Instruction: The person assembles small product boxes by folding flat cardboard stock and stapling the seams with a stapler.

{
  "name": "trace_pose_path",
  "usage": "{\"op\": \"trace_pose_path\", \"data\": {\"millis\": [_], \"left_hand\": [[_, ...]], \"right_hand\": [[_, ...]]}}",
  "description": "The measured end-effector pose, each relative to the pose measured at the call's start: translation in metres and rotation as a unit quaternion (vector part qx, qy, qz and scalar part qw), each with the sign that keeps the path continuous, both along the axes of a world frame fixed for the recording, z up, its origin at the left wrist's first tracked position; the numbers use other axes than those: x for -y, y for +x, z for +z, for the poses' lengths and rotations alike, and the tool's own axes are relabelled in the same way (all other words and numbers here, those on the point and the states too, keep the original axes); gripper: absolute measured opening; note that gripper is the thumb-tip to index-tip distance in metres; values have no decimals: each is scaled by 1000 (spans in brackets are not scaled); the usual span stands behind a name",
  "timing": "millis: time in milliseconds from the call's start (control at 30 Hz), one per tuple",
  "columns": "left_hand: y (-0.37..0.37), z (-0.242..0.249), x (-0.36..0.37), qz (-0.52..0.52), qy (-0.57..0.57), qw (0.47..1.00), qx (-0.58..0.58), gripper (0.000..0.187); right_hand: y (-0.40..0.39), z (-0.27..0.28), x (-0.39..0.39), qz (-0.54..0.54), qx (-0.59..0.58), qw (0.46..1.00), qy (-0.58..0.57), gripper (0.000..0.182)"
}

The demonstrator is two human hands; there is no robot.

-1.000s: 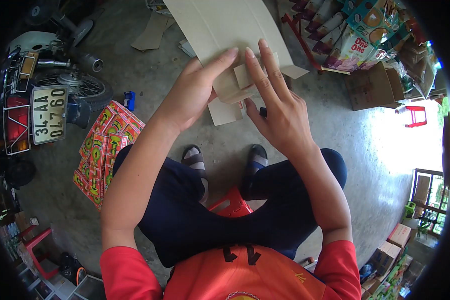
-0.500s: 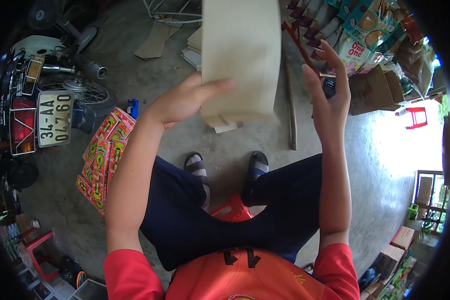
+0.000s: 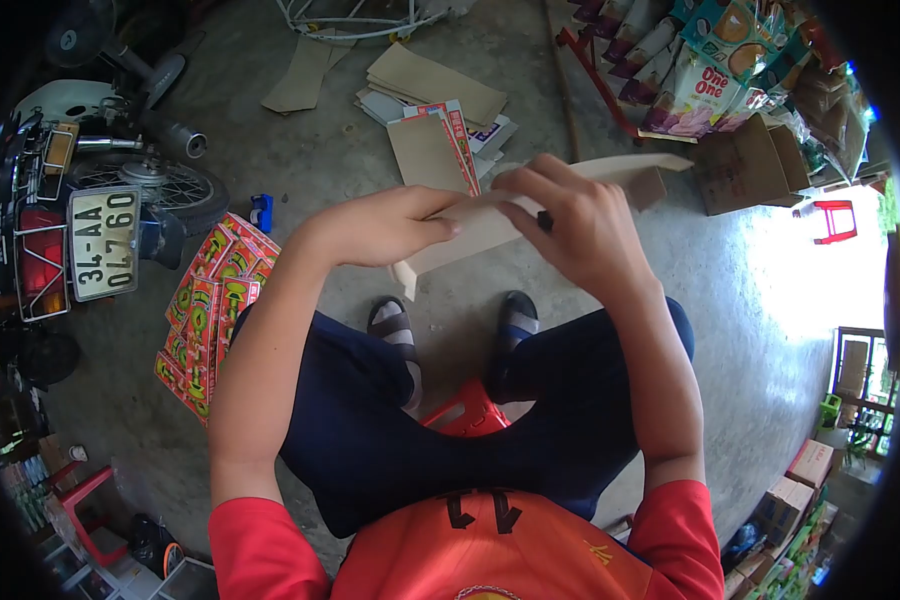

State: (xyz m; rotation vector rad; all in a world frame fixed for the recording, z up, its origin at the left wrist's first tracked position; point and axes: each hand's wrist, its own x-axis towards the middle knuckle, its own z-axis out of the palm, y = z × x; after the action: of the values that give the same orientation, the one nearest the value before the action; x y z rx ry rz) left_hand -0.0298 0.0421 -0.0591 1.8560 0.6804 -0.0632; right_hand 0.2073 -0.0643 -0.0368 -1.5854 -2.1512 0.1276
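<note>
A creased piece of plain tan cardboard (image 3: 470,240) is held up in front of me above my knees, its long edge toward me and its ends bent. My left hand (image 3: 390,228) grips its left part, thumb on the near face. Around the upper edge, right of the middle, curl the fingers of my right hand (image 3: 580,225). A small dark spot shows between those fingers; what it is I cannot make out. Beyond the held piece lies a loose pile of flat cardboard pieces (image 3: 435,80) on the floor, some with red and blue print.
Red printed flat packs (image 3: 205,315) lie stacked at my left, with a small blue object (image 3: 261,213) beside them. A motorbike (image 3: 90,210) stands further left. An open carton (image 3: 745,170) and snack bags (image 3: 705,90) sit at the right. A red stool (image 3: 470,410) is beneath me.
The cardboard has come down from upright to a low tilted position, uncovering the pile behind it. My right hand has moved left from open air and now grips its edge.
</note>
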Motion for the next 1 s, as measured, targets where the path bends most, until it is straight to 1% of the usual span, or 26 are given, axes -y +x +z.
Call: {"op": "trace_pose_path", "data": {"millis": [67,133,167,200,300,367,400,467,500,600,667,700,767,800,833,900,933,967,1000], "left_hand": [[-6,-4,-7,-8,-16,998,56,48],[-15,5,-22,19,-4,999,46,47],[-19,10,-27,31,4,999,41,46],[-23,13,-26,78,-55,991,95,41],[-25,10,-32,112,-43,986,117,39],[-22,12,-32,110,-6,988,110,39],[-21,12,-31,108,12,988,106,38],[-20,14,-30,118,-23,977,175,38],[-20,15,-29,122,-40,969,209,38],[-18,20,-27,143,-43,956,251,39],[-16,23,-28,156,-36,956,244,43],[-16,24,-28,163,-33,956,241,45],[-12,18,-27,212,-52,933,287,54],[-9,17,-25,236,-62,919,310,59],[-8,17,-24,228,-125,899,353,63],[-3,20,-18,206,-249,843,430,71],[4,20,-14,203,-260,830,451,75],[11,19,-8,230,-216,848,425,73],[17,16,0,257,-171,864,398,71]], "right_hand": [[7,3,-3,-22,-40,999,-11,22],[18,12,-5,-65,-95,993,-33,23],[25,13,-6,-68,-103,992,-29,24],[32,13,-8,-71,-110,991,-26,25],[43,13,-10,-71,-126,989,-41,29],[42,15,-9,-77,-139,985,-60,30],[43,17,-9,-81,-178,976,-95,32],[48,21,-8,-90,-253,949,-163,36],[50,24,-8,-91,-261,946,-169,38],[54,28,-7,-105,-290,933,-183,42],[52,26,-7,-129,-315,921,-192,44],[52,26,-7,-133,-325,916,-195,42],[50,29,-8,-140,-347,906,-200,39],[50,26,-10,-150,-385,891,-186,38],[50,21,-13,-160,-423,875,-171,37],[49,13,-16,-179,-495,837,-150,35],[47,11,-18,-189,-530,814,-144,35],[45,9,-19,-197,-564,790,-139,34],[43,8,-19,-191,-580,777,-151,37]]}}
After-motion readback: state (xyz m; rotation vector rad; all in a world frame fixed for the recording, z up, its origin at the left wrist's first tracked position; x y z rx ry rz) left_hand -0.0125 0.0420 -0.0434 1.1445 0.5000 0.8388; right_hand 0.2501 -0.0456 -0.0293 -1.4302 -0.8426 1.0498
